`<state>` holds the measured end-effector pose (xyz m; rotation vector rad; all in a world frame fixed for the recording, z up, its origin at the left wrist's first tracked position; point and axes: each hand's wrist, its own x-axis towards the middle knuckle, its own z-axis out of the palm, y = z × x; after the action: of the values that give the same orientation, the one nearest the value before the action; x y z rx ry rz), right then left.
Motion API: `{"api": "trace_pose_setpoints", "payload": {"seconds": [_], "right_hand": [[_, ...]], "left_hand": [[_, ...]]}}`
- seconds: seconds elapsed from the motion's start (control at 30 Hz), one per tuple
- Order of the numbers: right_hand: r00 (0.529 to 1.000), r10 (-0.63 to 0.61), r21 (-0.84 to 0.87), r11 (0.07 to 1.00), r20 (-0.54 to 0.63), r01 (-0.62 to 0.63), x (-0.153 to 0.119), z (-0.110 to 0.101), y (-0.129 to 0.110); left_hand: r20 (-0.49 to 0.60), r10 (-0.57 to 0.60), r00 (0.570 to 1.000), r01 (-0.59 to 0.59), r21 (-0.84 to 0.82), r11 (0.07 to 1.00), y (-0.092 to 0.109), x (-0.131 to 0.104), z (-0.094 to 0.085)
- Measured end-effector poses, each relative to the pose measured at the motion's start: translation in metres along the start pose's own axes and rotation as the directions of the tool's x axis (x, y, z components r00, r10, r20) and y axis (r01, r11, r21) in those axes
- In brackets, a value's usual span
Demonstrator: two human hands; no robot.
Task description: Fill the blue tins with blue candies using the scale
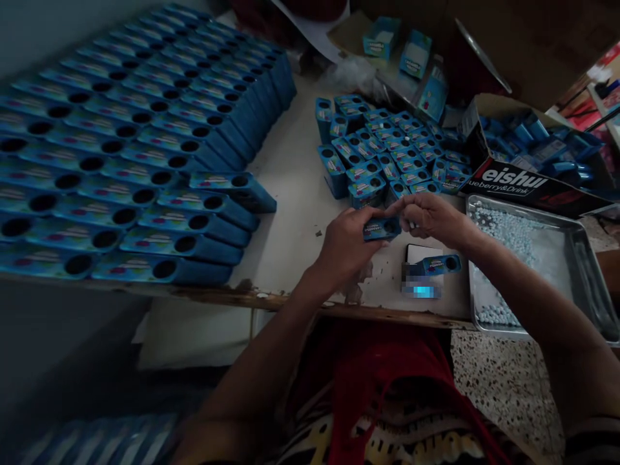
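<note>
1. Head view: the left hand (339,242) clamps a blue box (380,228) above the table (295,152), probably for steadiness.
2. The right hand (433,216) curls at its end; its grip I cannot tell.
3. The tray (557,258) lies near, seemingly for easy reach.

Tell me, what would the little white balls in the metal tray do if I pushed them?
The little white balls would probably roll and scatter, because they look small, roundish and loose. Each is likely light, being so tiny. The raised rim of the metal tray should stop most from escaping if you push gently.
</note>
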<state>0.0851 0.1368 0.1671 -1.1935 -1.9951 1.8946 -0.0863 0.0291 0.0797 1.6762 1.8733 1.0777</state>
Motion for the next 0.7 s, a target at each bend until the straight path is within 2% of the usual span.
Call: {"api": "trace_pose_setpoints", "payload": {"seconds": [0.1, 0.2, 0.3, 0.4, 0.47, 0.53, 0.6, 0.7], "right_hand": [[1.0, -0.003, 0.062, 0.998, 0.014, 0.002, 0.002, 0.001, -0.001], [0.999, -0.014, 0.262, 0.965, -0.036, 0.022, -0.001, -0.009, -0.005], [0.994, 0.018, 0.451, 0.892, -0.111, 0.034, -0.012, -0.034, -0.008], [0.983, 0.025, 0.505, 0.86, -0.184, 0.072, -0.029, -0.065, 0.001], [0.975, 0.017, 0.499, 0.861, -0.221, 0.098, -0.045, -0.081, 0.015], [0.974, 0.021, 0.477, 0.874, -0.225, 0.091, -0.065, -0.09, 0.036], [0.978, 0.044, 0.449, 0.892, -0.206, 0.055, -0.085, -0.096, 0.059], [0.979, 0.08, 0.412, 0.911, -0.186, 0.004, -0.111, -0.101, 0.091]], "left_hand": [[-0.017, 0.001, 1.0, -0.001, -0.015, 1.0, -0.002, -0.003, 0.0], [-0.054, -0.024, 0.998, 0.024, -0.001, 1.0, -0.006, -0.001, -0.013], [-0.181, -0.01, 0.984, 0.021, 0.057, 0.998, -0.018, 0.021, -0.05], [-0.257, 0.046, 0.965, -0.009, 0.142, 0.99, -0.043, 0.061, -0.103], [-0.17, 0.036, 0.985, 0.0, 0.207, 0.978, -0.066, 0.087, -0.137], [-0.035, -0.033, 0.999, 0.041, 0.256, 0.966, -0.09, 0.106, -0.161], [0.063, -0.102, 0.993, 0.081, 0.28, 0.956, -0.111, 0.113, -0.173], [0.142, -0.164, 0.976, 0.117, 0.29, 0.95, -0.131, 0.105, -0.175]]}}
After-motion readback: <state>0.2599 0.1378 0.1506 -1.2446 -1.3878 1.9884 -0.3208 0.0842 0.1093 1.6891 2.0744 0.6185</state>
